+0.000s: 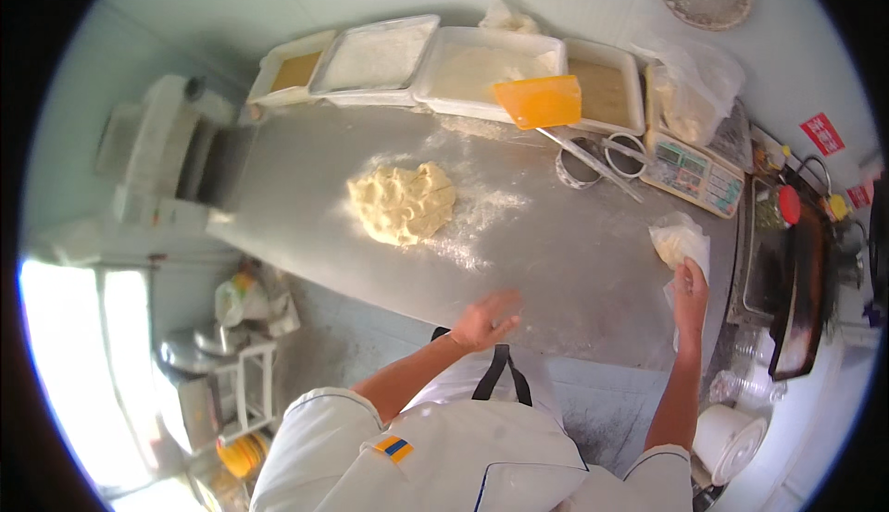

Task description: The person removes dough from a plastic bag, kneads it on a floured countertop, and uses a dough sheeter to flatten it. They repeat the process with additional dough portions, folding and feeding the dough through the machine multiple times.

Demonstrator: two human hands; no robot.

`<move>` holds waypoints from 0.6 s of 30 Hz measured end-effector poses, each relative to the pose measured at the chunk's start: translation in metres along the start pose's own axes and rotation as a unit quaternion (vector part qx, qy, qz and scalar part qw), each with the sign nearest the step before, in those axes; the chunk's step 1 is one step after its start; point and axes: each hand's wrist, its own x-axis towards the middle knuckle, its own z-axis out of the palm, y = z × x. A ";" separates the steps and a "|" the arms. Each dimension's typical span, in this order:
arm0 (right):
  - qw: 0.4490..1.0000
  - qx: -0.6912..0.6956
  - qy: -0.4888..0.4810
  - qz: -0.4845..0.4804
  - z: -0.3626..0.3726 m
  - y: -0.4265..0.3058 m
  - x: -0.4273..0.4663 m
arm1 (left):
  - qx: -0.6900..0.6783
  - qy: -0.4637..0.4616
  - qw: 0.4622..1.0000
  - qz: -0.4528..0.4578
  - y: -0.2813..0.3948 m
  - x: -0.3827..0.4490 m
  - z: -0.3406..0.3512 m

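A lumpy mound of pale yellow dough (401,203) lies on the floured steel worktop (555,262), left of centre. My left hand (486,319) hovers over the near edge, fingers apart and nothing in it. At the right end of the worktop my right hand (691,284) has its fingers on a thin clear plastic bag (677,240) with something pale inside; they look closed on its near edge. An orange dough scraper (542,101) rests at the back beside a rolling pin or rod (590,163).
White tubs of flour (489,60) and brown powder (604,92) line the back. A digital scale (693,173) stands back right, near two round cutters or rings (626,154). A dough-rolling machine (180,151) is at the left, a jar with a red lid (788,205) at the right.
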 end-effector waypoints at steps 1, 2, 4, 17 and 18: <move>0.999 0.008 -0.031 -0.004 0.014 -0.010 0.012 | 0.012 0.064 0.997 -0.045 0.002 -0.003 -0.006; 0.998 0.015 -0.061 -0.008 0.029 -0.018 0.020 | 0.026 0.136 0.987 -0.080 0.002 -0.008 -0.013; 0.991 0.054 -0.106 -0.059 0.073 -0.029 0.020 | -0.092 0.257 0.923 -0.270 -0.004 -0.018 -0.028; 0.945 0.005 -0.316 -0.088 0.318 -0.145 -0.092 | -0.289 0.397 0.758 -0.428 -0.126 0.026 -0.176; 0.951 -0.003 -0.306 -0.047 0.335 -0.154 -0.099 | -0.260 0.422 0.752 -0.434 -0.131 0.031 -0.177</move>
